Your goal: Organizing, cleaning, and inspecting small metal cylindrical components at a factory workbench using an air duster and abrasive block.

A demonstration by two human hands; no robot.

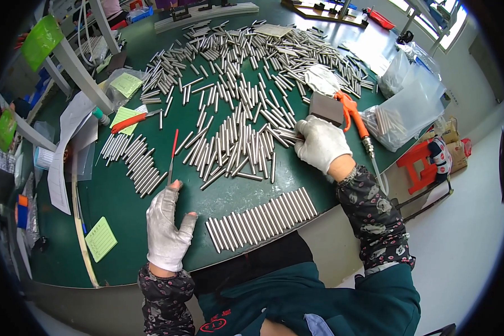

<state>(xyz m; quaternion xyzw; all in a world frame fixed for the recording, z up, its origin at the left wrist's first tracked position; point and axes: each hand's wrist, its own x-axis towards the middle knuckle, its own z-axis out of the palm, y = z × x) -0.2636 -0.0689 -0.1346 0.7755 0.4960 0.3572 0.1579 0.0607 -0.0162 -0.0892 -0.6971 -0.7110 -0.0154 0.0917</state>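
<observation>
Fingers of left hand in white glove: spread loosely, flat on the green table, holding nothing; fingertips just touch the tip of a red-handled file. Right hand, gloved, fingers curled onto metal rods at the pile's right edge; grip can't be confirmed. Neat row of rods lies between hands, near table edge. Orange air gun just behind right hand.

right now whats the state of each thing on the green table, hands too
left hand: white-gloved, flat on green table, fingertip at the red-handled thin tool
right hand: white-gloved, fingers on loose steel rods
neat row of steel rods: lined up side by side near table edge
orange air blow gun: lying down, unheld
clear plastic bag: open, holding rods
</observation>
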